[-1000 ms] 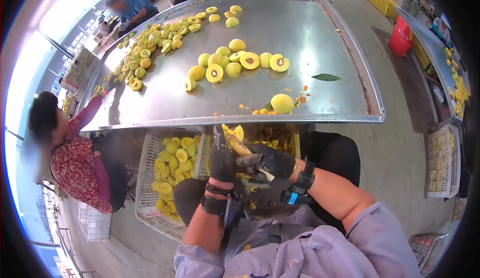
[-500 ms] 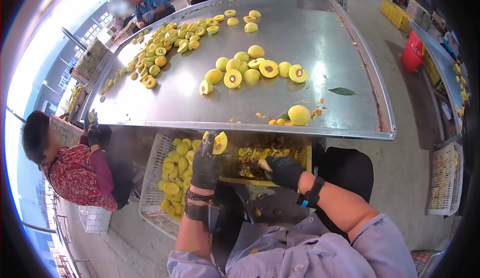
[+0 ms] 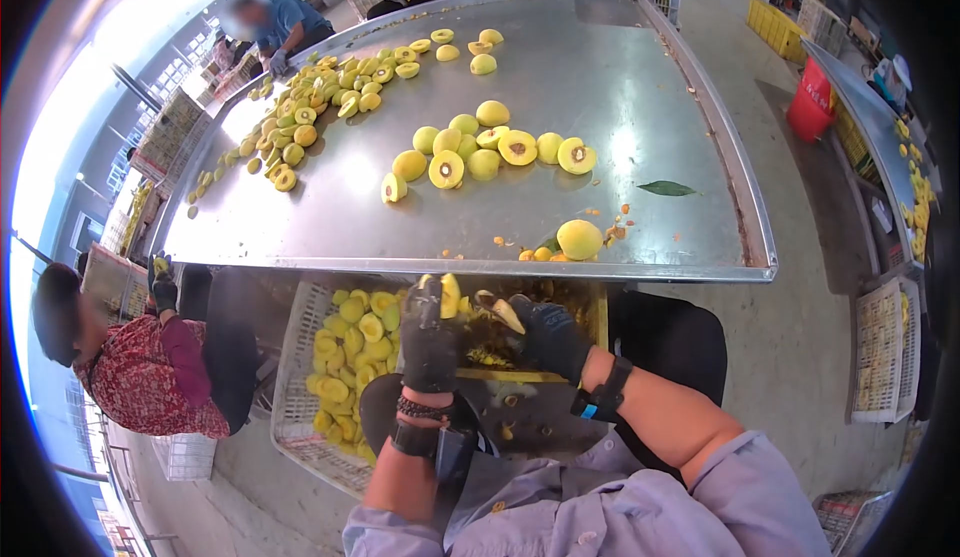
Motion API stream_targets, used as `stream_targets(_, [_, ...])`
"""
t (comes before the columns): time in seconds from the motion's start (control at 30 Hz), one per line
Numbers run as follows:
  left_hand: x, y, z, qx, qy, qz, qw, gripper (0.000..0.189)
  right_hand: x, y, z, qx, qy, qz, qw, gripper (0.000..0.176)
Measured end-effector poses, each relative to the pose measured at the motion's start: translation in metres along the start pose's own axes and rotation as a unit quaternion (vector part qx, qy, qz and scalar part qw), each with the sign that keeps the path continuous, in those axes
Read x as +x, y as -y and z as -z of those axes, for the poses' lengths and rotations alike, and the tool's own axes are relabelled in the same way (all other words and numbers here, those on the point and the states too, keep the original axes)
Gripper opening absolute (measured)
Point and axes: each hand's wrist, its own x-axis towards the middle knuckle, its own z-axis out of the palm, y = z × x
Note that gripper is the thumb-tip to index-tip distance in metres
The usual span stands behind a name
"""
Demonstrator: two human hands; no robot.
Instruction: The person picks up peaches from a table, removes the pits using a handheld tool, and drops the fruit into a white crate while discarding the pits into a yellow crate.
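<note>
My left hand [image 3: 428, 342], in a dark glove, is closed around a yellow peach half [image 3: 450, 297] held upright above the crates. Just right of it, my gloved right hand [image 3: 555, 339] grips a small hand tool [image 3: 503, 311] with a pale, wood-coloured part; its tip points toward the peach half, with a small gap between. Below my left hand stands a white crate [image 3: 288, 382] filled with peach halves [image 3: 345, 357]. Under my right hand, a yellow crate [image 3: 597, 322] holds dark pits and scraps.
Whole and halved peaches [image 3: 483, 165] lie on the metal table [image 3: 640, 67], with a larger pile [image 3: 330, 97] at far left. A raised rim [image 3: 480, 267] edges the table. A green leaf [image 3: 667, 188] lies at right. A person in red [image 3: 150, 382] sits left; others work behind.
My right hand has raised the tool toward the peach half in my left hand. The peach half has turned more edge-on. The whole view has shifted slightly.
</note>
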Motion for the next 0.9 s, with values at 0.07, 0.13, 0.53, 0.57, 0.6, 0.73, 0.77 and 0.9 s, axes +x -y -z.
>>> stream_targets(0.07, [-0.011,0.025,-0.002,-0.072,-0.060,0.071,0.993,0.046,-0.009,-0.007,0.004,-0.046,0.041,-0.028,0.998,0.033])
stream_targets(0.13, [-0.012,0.039,0.016,-0.180,-0.081,0.158,0.967,0.047,-0.013,-0.007,0.005,-0.070,0.063,-0.051,0.994,0.034])
stream_targets(0.53, [0.112,0.043,-0.023,-0.291,-0.059,0.245,0.923,0.055,-0.019,0.030,0.039,0.025,0.066,-0.035,0.997,0.036])
stream_targets(0.57, [0.129,0.053,-0.042,-0.157,-0.034,0.187,0.969,0.061,-0.018,0.030,0.040,0.045,0.042,-0.033,0.998,0.034])
stream_targets(0.6, [0.145,0.067,-0.063,-0.018,-0.011,0.126,0.992,0.068,-0.016,0.029,0.040,0.065,0.019,-0.031,0.997,0.032])
stream_targets(0.73, [0.198,0.052,-0.095,0.079,0.109,0.168,0.977,0.087,-0.018,0.006,0.040,-0.006,-0.032,-0.007,0.999,0.036])
stream_targets(0.77, [0.205,0.051,-0.100,0.094,0.148,0.190,0.966,0.088,-0.017,0.008,0.048,0.001,-0.037,-0.014,0.999,0.039])
stream_targets(0.9, [0.205,0.067,-0.114,0.095,0.147,0.175,0.969,0.078,-0.015,0.005,0.057,0.015,-0.029,-0.010,0.999,0.036])
